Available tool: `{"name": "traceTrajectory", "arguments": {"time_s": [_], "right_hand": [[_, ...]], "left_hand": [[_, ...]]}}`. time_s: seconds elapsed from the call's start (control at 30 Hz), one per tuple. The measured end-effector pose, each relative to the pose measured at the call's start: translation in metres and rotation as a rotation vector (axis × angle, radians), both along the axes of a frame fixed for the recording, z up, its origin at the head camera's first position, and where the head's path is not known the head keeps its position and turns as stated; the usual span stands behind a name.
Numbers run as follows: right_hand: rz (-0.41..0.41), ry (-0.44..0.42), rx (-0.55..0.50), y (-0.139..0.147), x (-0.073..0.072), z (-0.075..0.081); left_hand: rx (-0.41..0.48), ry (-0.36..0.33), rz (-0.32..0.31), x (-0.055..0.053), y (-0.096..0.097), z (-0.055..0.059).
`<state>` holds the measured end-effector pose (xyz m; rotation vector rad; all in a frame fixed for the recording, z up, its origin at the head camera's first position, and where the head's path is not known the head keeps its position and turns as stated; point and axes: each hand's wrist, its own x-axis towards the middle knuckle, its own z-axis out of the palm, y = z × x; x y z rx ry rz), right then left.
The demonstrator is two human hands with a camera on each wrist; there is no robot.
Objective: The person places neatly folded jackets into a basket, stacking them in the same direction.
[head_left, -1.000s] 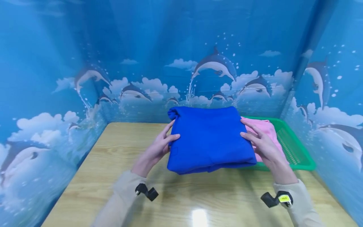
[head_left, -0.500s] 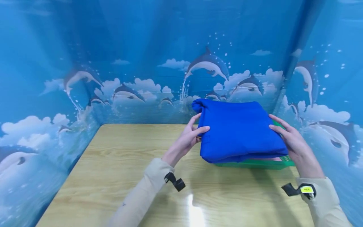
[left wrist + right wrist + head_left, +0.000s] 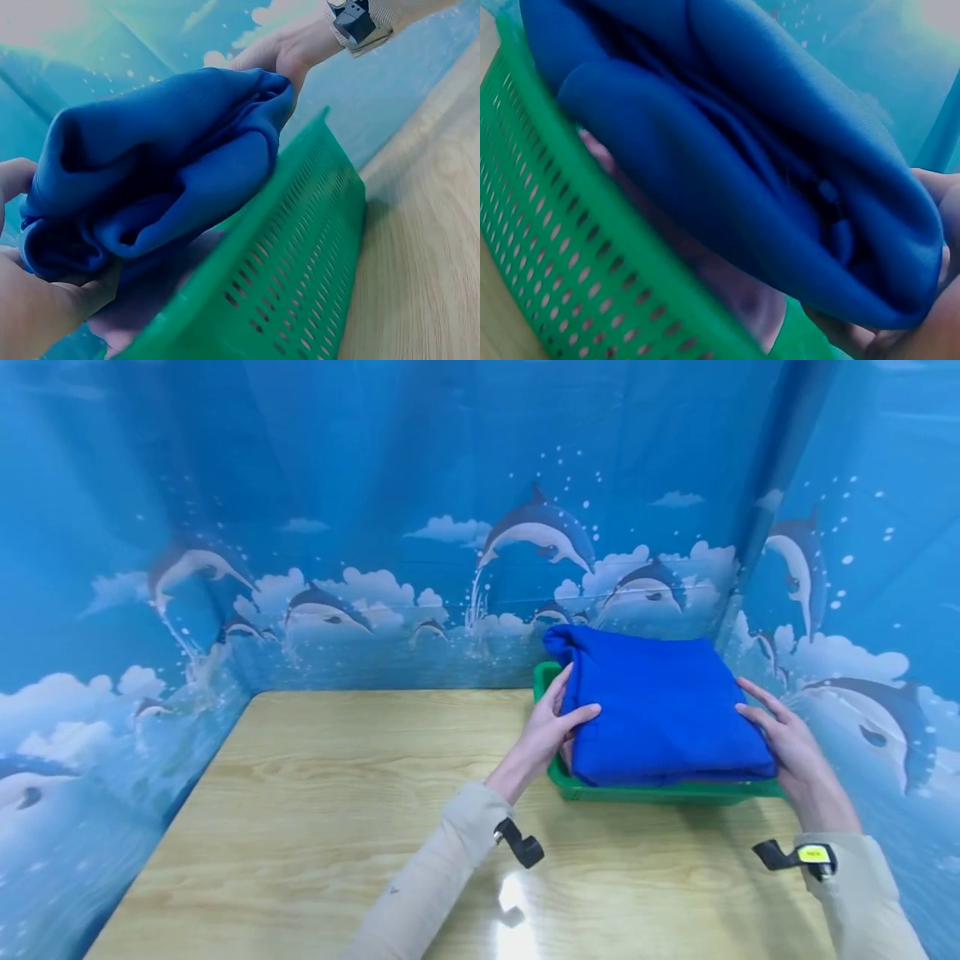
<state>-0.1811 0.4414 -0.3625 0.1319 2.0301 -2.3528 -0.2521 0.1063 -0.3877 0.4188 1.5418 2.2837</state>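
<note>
A thick folded blue garment (image 3: pixel 660 710) lies level over the green basket (image 3: pixel 570 789) at the right of the table. My left hand (image 3: pixel 546 727) grips its left side, thumb on top and fingers beneath. On the opposite side my right hand (image 3: pixel 798 760) holds the edge the same way. Rolled layers of the blue garment (image 3: pixel 165 157) show from the side in the left wrist view, close above the basket's rim. Below it, inside the basket, lies pink cloth (image 3: pixel 735 285), mostly hidden by the blue bundle.
The wooden table (image 3: pixel 322 810) extends to the left and front of the basket. A blue curtain (image 3: pixel 375 527) printed with dolphins and clouds surrounds the table at the back and both sides, close behind the basket.
Both hands have carried the blue garment right, from the middle of the table to over the basket. It has come lower and now covers most of the pink cloth.
</note>
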Motion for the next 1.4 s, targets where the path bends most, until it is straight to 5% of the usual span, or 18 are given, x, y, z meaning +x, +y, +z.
{"name": "traceTrajectory", "arguments": {"time_s": [0.07, 0.3, 0.6, 0.93, 1.07, 1.27, 1.4], "right_hand": [[-0.006, -0.032, 0.056, 0.001, -0.001, -0.009], [0.040, -0.133, 0.587, -0.004, -0.007, -0.023], [0.005, -0.087, 0.852, -0.014, -0.008, -0.025], [-0.028, -0.044, 1.006, -0.015, -0.006, -0.026], [-0.030, -0.021, 1.022, -0.016, -0.010, -0.027], [-0.059, 0.014, 1.086, -0.023, -0.017, -0.032], [-0.106, 0.059, 1.156, -0.028, -0.018, -0.030]], "left_hand": [[-0.051, 0.030, 0.029, -0.001, 0.004, -0.007], [-0.392, 0.192, 0.025, 0.002, 0.003, -0.014], [-0.951, 0.455, 0.041, 0.010, 0.009, -0.004], [-0.984, 0.445, 0.046, 0.015, 0.016, -0.006], [-0.952, 0.443, 0.113, 0.014, 0.015, -0.006], [-1.052, 0.489, 0.238, 0.015, 0.007, -0.003], [-1.083, 0.547, 0.248, 0.016, 0.002, 0.001]]}}
